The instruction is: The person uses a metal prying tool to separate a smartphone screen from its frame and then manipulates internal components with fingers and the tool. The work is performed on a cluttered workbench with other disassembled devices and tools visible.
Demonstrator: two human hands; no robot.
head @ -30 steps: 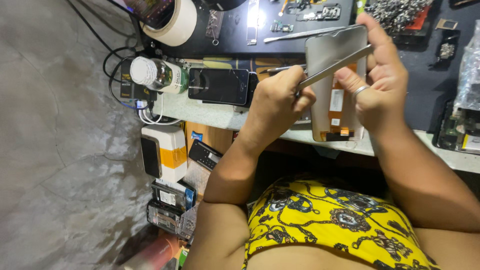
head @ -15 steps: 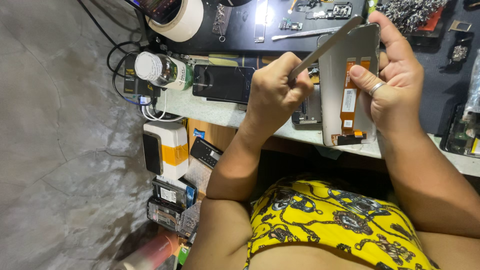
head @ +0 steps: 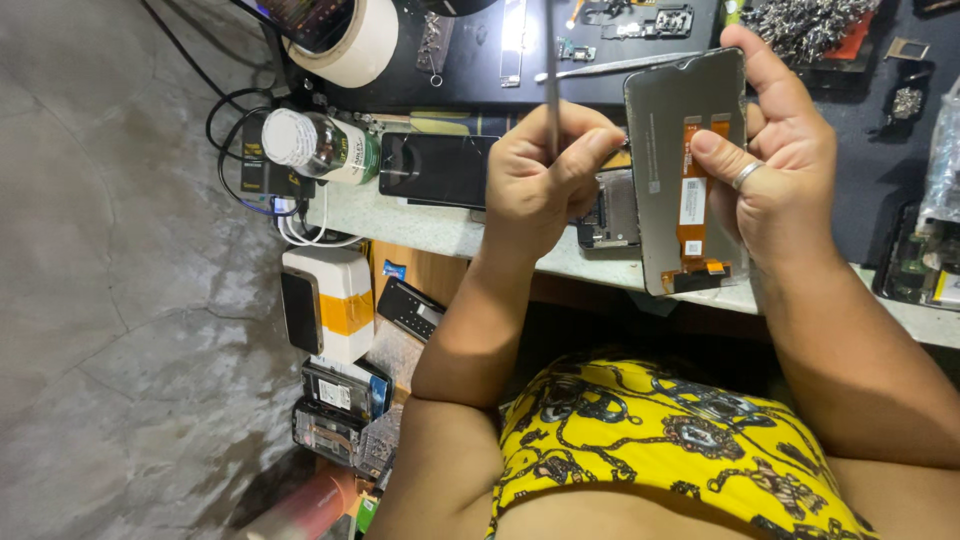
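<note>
My right hand point(head: 775, 165) holds a grey phone screen panel point(head: 662, 150) upright by its edge, back side toward me, with an orange flex cable point(head: 692, 200) running down it. A ring is on one finger. My left hand point(head: 545, 175) is closed around thin metal tweezers point(head: 552, 70) that point straight up, just left of the panel. Under both hands an opened phone frame point(head: 612, 215) lies on the workbench edge point(head: 440, 230).
A black phone point(head: 435, 170) lies flat left of my hands, beside a white-capped green bottle point(head: 315, 145). A tape roll point(head: 355, 40), another pair of tweezers point(head: 620, 65) and small parts sit on the dark mat. A white and orange box point(head: 325, 300) and phone parts lie below the bench.
The tweezers in my left hand swung from slanting across the panel to pointing straight up, clear of it. The panel turned more upright in my right hand.
</note>
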